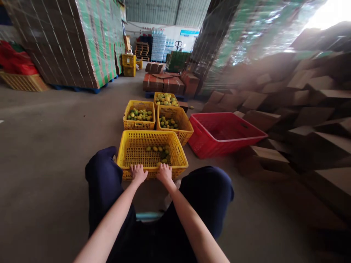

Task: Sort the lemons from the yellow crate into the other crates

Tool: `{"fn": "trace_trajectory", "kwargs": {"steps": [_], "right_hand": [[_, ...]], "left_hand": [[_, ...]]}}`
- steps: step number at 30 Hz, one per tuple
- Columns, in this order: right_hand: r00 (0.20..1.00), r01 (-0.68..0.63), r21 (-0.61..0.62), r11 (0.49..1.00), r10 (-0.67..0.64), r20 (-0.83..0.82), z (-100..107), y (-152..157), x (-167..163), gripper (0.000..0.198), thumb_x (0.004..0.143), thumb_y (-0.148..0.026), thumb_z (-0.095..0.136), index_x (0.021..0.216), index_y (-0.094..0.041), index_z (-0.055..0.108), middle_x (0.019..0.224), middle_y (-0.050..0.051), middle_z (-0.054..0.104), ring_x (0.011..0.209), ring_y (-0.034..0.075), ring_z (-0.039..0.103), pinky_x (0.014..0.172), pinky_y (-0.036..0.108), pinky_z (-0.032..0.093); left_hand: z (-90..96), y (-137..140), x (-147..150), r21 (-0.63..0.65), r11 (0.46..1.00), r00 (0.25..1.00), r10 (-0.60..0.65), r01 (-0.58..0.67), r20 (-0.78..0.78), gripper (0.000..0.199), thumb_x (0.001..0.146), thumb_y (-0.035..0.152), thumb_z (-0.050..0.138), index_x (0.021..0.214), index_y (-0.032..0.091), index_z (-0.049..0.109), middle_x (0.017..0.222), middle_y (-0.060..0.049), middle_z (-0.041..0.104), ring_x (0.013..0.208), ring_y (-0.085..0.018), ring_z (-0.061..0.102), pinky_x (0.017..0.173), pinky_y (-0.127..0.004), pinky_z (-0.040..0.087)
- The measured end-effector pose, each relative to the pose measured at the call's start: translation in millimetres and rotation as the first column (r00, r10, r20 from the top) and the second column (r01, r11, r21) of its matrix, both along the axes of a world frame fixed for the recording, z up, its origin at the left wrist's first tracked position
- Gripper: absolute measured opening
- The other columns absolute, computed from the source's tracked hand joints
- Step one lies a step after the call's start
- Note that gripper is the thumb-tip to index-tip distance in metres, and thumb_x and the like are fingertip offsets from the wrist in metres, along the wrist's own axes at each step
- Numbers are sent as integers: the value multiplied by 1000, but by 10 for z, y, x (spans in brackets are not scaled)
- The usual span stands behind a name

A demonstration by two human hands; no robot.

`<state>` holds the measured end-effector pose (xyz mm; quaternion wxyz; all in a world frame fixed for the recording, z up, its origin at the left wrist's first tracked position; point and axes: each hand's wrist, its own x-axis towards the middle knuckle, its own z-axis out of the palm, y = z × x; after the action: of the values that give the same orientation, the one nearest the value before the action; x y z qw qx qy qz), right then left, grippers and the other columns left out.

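Note:
I sit on the concrete floor with my knees apart, and a yellow plastic crate (128, 144) stands between them. My left hand (138, 172) and my right hand (164, 172) both grip its near rim, side by side. A few green-yellow fruits (160, 152) lie in the crate's far right part. Behind it stand three more yellow crates of the same fruit: one at the left (138, 125), one at the right (186, 130) and one further back (165, 99).
A red crate (216, 146) tilts at the right of the yellow ones. Heaps of folded cardboard boxes (301, 109) fill the right side. Wrapped pallet stacks (68, 40) rise at the left and behind. Brown cartons (164, 83) sit on a pallet further back.

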<state>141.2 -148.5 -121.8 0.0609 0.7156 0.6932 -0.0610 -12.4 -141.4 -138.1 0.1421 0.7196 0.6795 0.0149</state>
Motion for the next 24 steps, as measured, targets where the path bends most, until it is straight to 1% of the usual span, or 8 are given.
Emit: {"fn": "trace_trajectory", "kwargs": {"steps": [3,7,12,16,18,20,23,24], "right_hand": [[999,26,-44,999,-25,22,-6,4,-134,41,80,-16,58,120,-8,55,121,22,60,116,32,53,94,41,38],[1000,1,-110,994,3,29,39,-118,-220,42,79,-13,60,120,-8,55,120,23,61,114,31,55,94,40,39],[999,-39,-215,976,45,22,184,-378,-253,39,79,-14,61,118,-6,58,116,24,64,110,31,60,90,39,44],[996,-90,-337,937,89,-19,253,-465,-229,37,79,-13,59,115,-6,62,112,24,67,108,30,64,85,36,47],[993,-121,-401,908,106,-60,263,-411,-146,33,82,-12,54,113,-7,64,110,23,69,107,29,66,82,33,48],[987,-154,-461,874,115,-112,253,-273,0,30,86,-15,49,110,-10,67,108,20,71,104,28,68,79,31,49],[979,-186,-521,833,109,-175,172,55,270,29,89,-24,50,109,-13,68,108,17,73,102,26,69,78,28,50],[979,-178,-526,832,98,-177,119,177,346,31,89,-25,50,112,-12,67,109,18,72,104,26,69,79,29,50]], "left_hand": [[78,13,-48,-66,998,1000,-21,20,-12,46,92,32,39,126,10,60,128,-21,61,126,-31,49,113,-46,21],[217,33,-142,-215,976,998,-48,39,-39,45,91,25,37,125,11,62,131,-20,61,127,-31,51,107,-46,32],[405,10,-135,-414,909,995,-83,50,-61,40,89,22,40,110,12,72,122,-22,67,120,-33,59,94,-43,45],[442,-18,-69,-532,846,989,-110,40,-101,37,86,18,44,106,8,74,116,-27,67,113,-33,64,87,-38,49],[423,-17,-50,-575,817,984,-135,45,-115,37,86,17,45,107,7,74,116,-26,68,113,-32,65,86,-37,49],[394,-17,-44,-601,797,980,-158,54,-123,38,89,20,43,108,7,73,116,-26,68,113,-33,64,87,-39,49],[338,-40,-37,-603,793,977,-187,90,-101,48,96,31,32,116,9,69,123,-23,65,115,-33,63,92,-43,47],[314,-55,-26,-596,796,977,-196,106,-87,51,97,34,28,120,10,66,126,-22,64,116,-33,62,94,-44,46]]}}
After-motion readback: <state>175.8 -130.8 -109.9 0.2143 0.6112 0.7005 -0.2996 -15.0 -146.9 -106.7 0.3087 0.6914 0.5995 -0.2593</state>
